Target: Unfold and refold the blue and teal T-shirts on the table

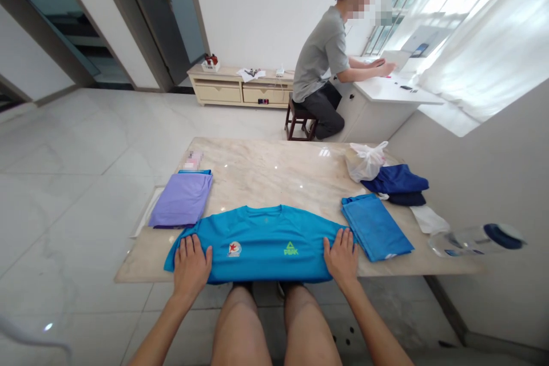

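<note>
A blue T-shirt [261,240] lies spread across the near edge of the marble-topped table [274,160], its collar pointing away from me. On its chest are a small red-and-white badge and a green PEAK logo. My left hand [191,266] rests flat on the shirt's left sleeve side, fingers stretched out. Over on the other side, my right hand [342,254] lies flat on the right sleeve, its fingers extended and thumb apart. The shirt's lower part is out of sight below the table edge.
Folded purple clothing [182,200] sits at the left. A folded blue garment [376,226], dark blue clothes [398,180], a white plastic bag [364,161] and a clear bottle [476,240] are at the right. Beyond the table, a person [323,57] sits on a stool at a white desk [386,91].
</note>
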The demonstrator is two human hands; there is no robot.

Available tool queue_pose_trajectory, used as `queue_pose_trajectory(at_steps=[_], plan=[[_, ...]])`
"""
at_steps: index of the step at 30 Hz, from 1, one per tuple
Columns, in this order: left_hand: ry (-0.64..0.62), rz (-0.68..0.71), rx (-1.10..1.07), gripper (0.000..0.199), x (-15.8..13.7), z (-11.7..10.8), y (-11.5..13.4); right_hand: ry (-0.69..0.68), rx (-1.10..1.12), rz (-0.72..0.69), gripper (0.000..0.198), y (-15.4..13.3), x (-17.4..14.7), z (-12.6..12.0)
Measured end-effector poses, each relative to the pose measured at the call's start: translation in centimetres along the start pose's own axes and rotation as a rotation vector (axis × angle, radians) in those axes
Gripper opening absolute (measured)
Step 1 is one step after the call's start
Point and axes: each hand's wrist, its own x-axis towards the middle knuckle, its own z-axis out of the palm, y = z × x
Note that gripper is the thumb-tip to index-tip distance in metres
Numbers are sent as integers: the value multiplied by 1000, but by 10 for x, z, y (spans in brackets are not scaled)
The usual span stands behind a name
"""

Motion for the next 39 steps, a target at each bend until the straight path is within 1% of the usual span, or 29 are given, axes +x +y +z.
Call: queue_pose_trajectory(at_steps=[2, 4, 5, 6, 8, 11, 14, 17, 19, 21, 23, 24, 26, 28, 30, 32, 33, 35, 36, 37, 39], plan=[[-10, 68, -19, 72, -12, -2, 9, 7, -7, -73, 76, -8, -9, -3], [-51, 168, -53, 67, -17, -1, 25, -32, -8, -196, 68, -18, -12, -3], [-69, 199, -65, 65, -17, 1, 35, -55, -13, -234, 66, -23, -11, -1], [-82, 210, -70, 63, -15, 4, 44, -74, -24, -240, 65, -28, -10, 1], [-83, 188, -64, 62, -3, 10, 60, -92, -53, -184, 67, -35, -3, 6], [-68, 177, -49, 62, 26, 20, 74, -126, -77, -131, 71, -37, 15, 15], [-64, 211, -53, 63, 61, 27, 77, -148, -82, -121, 72, -34, 39, 21], [-45, 242, -48, 64, 99, 32, 80, -133, -78, -95, 74, -35, 69, 25], [-45, 250, -41, 65, 127, 37, 85, -126, -61, -83, 74, -43, 94, 29], [-92, 258, -41, 65, 153, 42, 93, -147, -33, -65, 73, -55, 119, 32], [-146, 272, -59, 66, 169, 45, 98, -190, 4, -43, 73, -69, 136, 32], [-154, 278, -79, 66, 169, 45, 99, -207, 27, -46, 73, -75, 139, 30], [-119, 294, -138, 68, 155, 44, 93, -207, 80, -105, 74, -83, 128, 24], [-63, 321, -203, 68, 123, 40, 76, -157, 131, -212, 72, -81, 98, 18], [-39, 358, -247, 66, 87, 35, 53, -102, 161, -299, 69, -69, 59, 14], [-50, 388, -267, 63, 57, 29, 30, -82, 162, -329, 68, -50, 22, 13], [-59, 392, -274, 62, 47, 27, 21, -84, 157, -331, 67, -41, 7, 13], [-62, 372, -284, 61, 36, 22, 10, -96, 147, -339, 67, -26, -14, 10], [-58, 352, -287, 60, 35, 21, 8, -100, 144, -345, 67, -22, -19, 8], [-54, 333, -290, 60, 36, 20, 8, -102, 141, -351, 66, -20, -21, 5], [-53, 320, -294, 59, 38, 19, 11, -97, 133, -348, 63, -19, -14, -4]])
